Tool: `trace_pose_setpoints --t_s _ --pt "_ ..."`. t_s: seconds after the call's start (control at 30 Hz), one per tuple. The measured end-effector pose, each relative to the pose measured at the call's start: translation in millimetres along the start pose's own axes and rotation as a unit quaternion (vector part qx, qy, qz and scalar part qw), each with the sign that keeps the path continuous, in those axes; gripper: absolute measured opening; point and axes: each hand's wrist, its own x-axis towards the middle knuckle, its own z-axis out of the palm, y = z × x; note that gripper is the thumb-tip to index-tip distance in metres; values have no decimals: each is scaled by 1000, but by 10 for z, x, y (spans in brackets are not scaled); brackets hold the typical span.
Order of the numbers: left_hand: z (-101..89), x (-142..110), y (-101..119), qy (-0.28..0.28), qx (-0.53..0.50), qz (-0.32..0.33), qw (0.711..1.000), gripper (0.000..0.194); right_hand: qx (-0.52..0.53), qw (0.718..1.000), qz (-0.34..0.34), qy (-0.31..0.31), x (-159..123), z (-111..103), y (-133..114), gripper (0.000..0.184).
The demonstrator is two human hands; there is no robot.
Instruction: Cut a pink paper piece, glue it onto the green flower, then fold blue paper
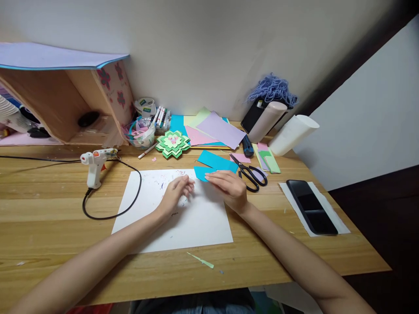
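Note:
In my right hand (231, 188) a small piece of blue paper (200, 173) is pinched between thumb and fingers, above the far right part of a white sheet (196, 226). My left hand (176, 192) hovers over the middle of that sheet, fingers loosely curved, with nothing visible in it. A gap separates it from the blue piece. Just beyond my right hand lies a larger blue paper strip (218, 161). Black-handled scissors (250, 172) rest to the right of this strip, blades pointing away to the left.
A white glue gun (96, 163) with a looping black cable stands at left. Behind are a layered green paper flower (173, 144), a tub of scraps (142, 136) and stacked coloured paper (212, 128). Paper rolls (294, 133) stand at back right, a phone (310, 207) nearer.

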Motion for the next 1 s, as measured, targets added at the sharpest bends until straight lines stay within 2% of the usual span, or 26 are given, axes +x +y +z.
trace_pose_setpoints --t_s 0.07,0.17,0.27,0.37,0.43,0.53,0.7,0.83,1.0 --pt "1 -1 24 -80 -55 -72 993 49 -52 995 -82 -23 -13 -15 22 26" --pt "-15 20 52 -103 -90 -118 984 38 -79 986 -135 -48 -22 -8 46 26" --pt "-41 55 53 -118 -86 -136 980 29 -69 987 -97 -105 -19 -5 48 25" --pt "-49 74 46 -123 -71 -135 981 29 -32 984 -35 -173 -20 -11 52 23" --pt "-44 75 46 -119 -54 -129 983 31 -3 982 -11 -189 -26 -10 62 21" --pt "-36 67 44 -117 -28 -125 985 32 18 983 -2 -183 -30 6 69 17" --pt "-34 50 19 -119 -2 -108 987 29 -8 989 -7 -147 -8 47 8 10" --pt "-9 35 11 -103 20 -93 990 29 -17 993 42 -111 23 64 -55 7" --pt "21 15 31 -88 48 -76 992 29 -6 989 103 -110 49 58 -92 5"
